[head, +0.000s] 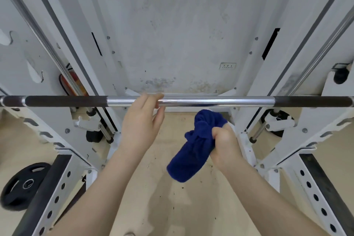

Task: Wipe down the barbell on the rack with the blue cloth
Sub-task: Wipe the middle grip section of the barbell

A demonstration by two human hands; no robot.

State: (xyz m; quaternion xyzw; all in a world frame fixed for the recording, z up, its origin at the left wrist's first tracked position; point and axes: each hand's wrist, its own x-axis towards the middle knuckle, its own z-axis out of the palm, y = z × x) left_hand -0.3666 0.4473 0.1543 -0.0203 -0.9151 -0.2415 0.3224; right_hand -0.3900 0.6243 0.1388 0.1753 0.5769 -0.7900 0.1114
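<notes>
Even, diffuse indoor light fills the scene; no single source shows, and shadows on the pale floor (172,207) are faint. A bright streak of glare runs along the chrome centre of the barbell (210,100). Wide-angle distortion splays the white rack uprights (306,188) outward toward 4 and 8 o'clock. Slight motion blur softens the left hand (142,120) near centre. The blue cloth (193,149) reads saturated, with shallow fold shading.

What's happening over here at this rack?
A person stands at a white rack facing a barbell resting across it. Their right hand grips a bunched blue cloth, held just below the bar and not touching it. Their left hand reaches up with its fingers at the bar's shiny middle section.
</notes>
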